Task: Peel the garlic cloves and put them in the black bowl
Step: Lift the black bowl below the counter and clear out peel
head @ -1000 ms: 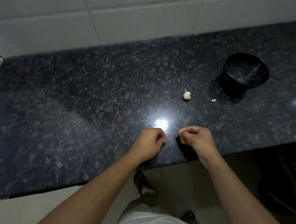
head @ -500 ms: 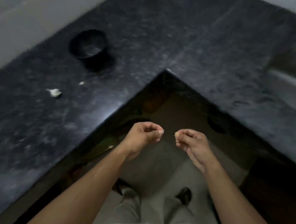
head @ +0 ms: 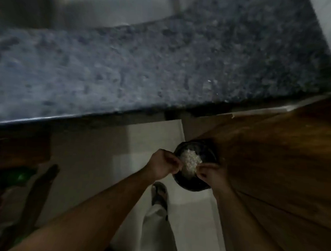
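Observation:
My left hand (head: 163, 164) and my right hand (head: 211, 174) hang close together, low over the floor, both with curled fingers. Under them stands a dark round container (head: 189, 186) holding a heap of white garlic skins (head: 190, 160). My left hand pinches a thin pale sliver of skin at its fingertips. My right hand's fingers are pinched together as on the garlic clove, which is hidden in the blur. The black bowl and the other garlic are out of view.
A speckled dark granite counter (head: 145, 65) runs across the top, with a steel sink (head: 110, 4) behind it. A wooden cabinet door (head: 274, 182) stands right of the container. My sandalled foot (head: 159, 193) is on the pale floor tiles.
I have turned away from the counter with the bowl and garlic. Both hands dropped together to just above the dark floor container of skins.

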